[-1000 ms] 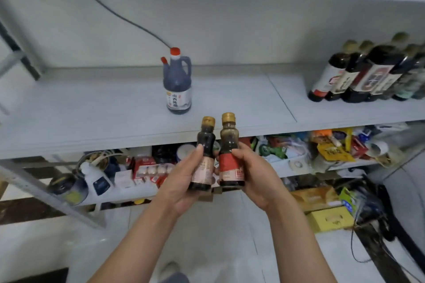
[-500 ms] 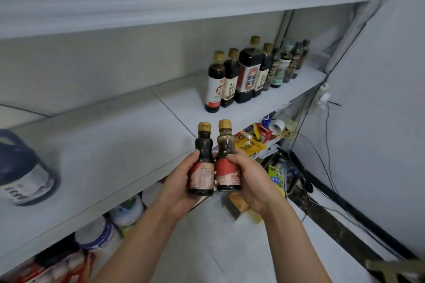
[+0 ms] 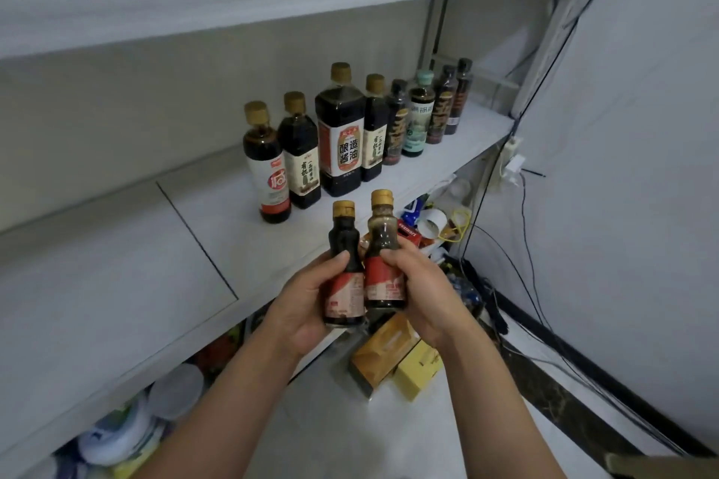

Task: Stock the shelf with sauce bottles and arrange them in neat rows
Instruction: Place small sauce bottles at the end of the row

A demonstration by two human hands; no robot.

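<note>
Left hand grips dark bottle low, right hand paler bottle likewise (sides seemingly touching).

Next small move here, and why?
Probably reach forward and stand both on the shelf beside the row of bottles: the left hand grips the left bottle, the right hand the right bottle, both held in front of the shelf edge.

Left hand grips dark bottle; right hand grips paler bottle, touching.
</note>
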